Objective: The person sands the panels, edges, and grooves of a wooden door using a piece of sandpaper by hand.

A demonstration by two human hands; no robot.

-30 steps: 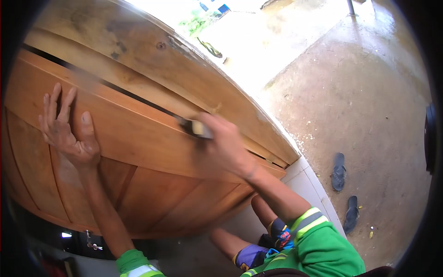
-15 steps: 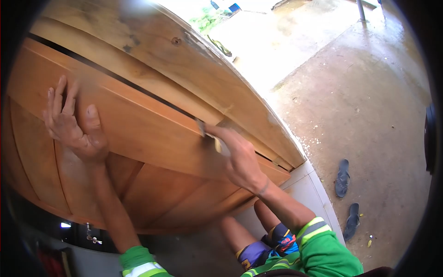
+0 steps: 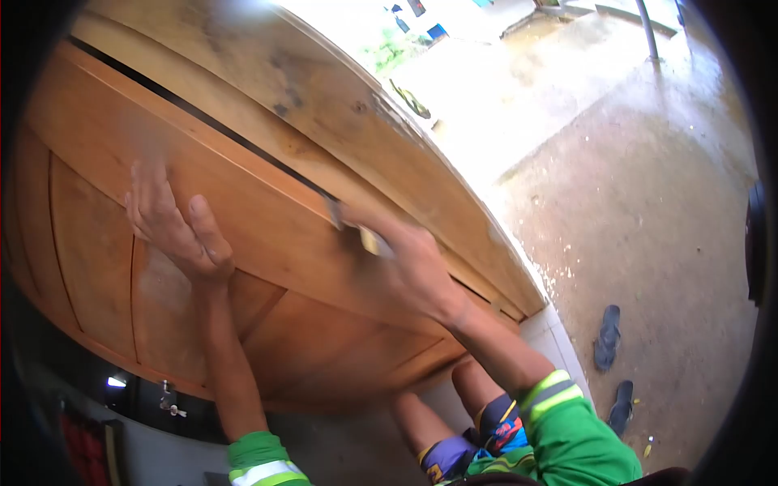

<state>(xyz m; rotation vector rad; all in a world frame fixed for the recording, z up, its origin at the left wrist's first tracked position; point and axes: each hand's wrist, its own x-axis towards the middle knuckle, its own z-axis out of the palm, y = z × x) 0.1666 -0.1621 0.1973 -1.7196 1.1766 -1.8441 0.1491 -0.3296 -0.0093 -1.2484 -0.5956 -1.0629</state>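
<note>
A brown wooden door [image 3: 267, 215] with raised panels fills the left of the head view, beside a wooden frame [image 3: 324, 97] and a dark gap. My left hand [image 3: 182, 219] lies open against the door, thumb apart from the fingers. Near the gap, my right hand [image 3: 409, 263] is closed around a small flat-bladed tool [image 3: 370, 241] with a yellowish part. Its metal blade meets the door's edge by the gap. Most of the tool is hidden by my fingers, and blur softens its outline.
Two dark flip-flops [image 3: 606, 338] lie on the concrete floor [image 3: 632, 219] at right. A metal lock [image 3: 168, 398] shows on the door's lower left edge. My bare legs are below the door, and light tiles [image 3: 547, 344] border its corner.
My right hand and the tool have slid up and left along the door's edge. The view has shifted, so the door appears farther right; my left hand stays on the door.
</note>
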